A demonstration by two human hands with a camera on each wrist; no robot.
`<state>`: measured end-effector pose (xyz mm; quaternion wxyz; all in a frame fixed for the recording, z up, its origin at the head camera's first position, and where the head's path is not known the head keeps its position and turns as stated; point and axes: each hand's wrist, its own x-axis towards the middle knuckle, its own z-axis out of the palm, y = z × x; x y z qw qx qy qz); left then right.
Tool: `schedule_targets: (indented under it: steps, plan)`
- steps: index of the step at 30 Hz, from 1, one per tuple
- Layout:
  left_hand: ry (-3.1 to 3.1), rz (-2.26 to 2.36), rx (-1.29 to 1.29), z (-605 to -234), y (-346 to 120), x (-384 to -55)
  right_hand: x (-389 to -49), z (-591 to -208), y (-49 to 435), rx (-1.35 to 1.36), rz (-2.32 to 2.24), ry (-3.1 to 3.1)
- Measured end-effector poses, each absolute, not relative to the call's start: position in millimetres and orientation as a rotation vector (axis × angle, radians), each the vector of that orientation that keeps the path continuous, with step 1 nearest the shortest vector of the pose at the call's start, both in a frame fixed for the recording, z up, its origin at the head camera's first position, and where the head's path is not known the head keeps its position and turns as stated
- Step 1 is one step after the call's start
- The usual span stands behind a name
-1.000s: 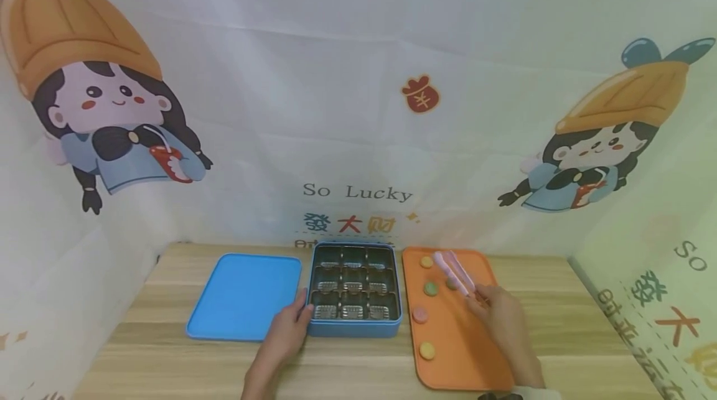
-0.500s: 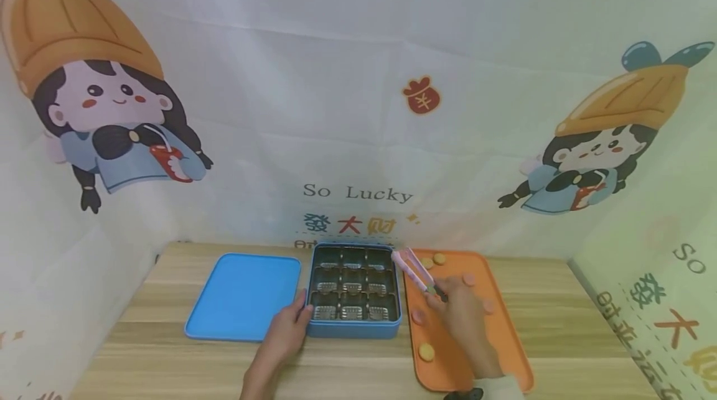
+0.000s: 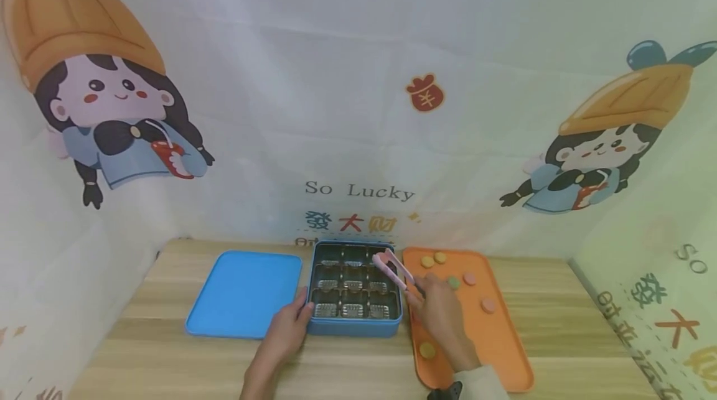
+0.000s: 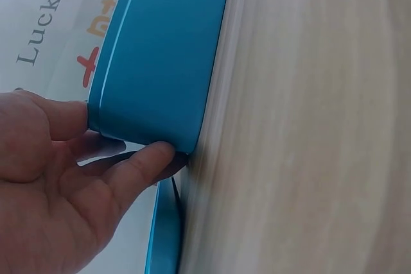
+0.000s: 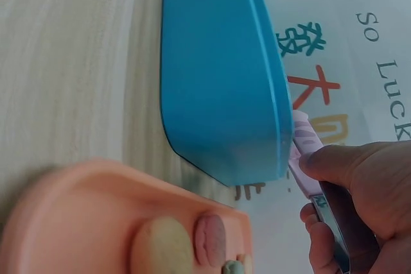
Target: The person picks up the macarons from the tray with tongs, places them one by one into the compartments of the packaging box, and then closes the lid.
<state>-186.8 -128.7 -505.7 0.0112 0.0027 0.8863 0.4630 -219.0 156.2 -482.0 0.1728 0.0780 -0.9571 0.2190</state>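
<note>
My left hand point(image 3: 290, 324) holds the front left corner of a blue tin box point(image 3: 354, 328) divided into several dark compartments. In the left wrist view, the fingers sit at the corner and rim of the box point(image 4: 160, 56). My right hand point(image 3: 439, 311) grips pink tongs point(image 3: 390, 272), whose tips are over the back right compartment. I cannot tell whether anything is between the tips. In the right wrist view, the box point(image 5: 218, 75) hides the far end of the tongs point(image 5: 308, 171). Yellow point(image 3: 427, 350), pink point(image 3: 488, 305) and green point(image 3: 453, 282) macarons lie on an orange tray point(image 3: 476, 350).
A blue lid point(image 3: 244, 294) lies flat left of the box. The tray stands close by the box's right side on the wooden table point(image 3: 336, 369). A printed cloth point(image 3: 358, 107) hangs behind and at both sides.
My right hand has carried the tongs left, from above the tray to over the box's back right compartment. My left hand has stayed at the box corner.
</note>
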Motion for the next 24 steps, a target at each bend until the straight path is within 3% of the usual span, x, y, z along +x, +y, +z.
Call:
schedule_targets:
  steps: [24]
  plan:
    - [2.773,1.43,0.011,-503.1,-127.6,-184.2,-222.1,-481.5,152.4,0.189,0.604,-2.746]
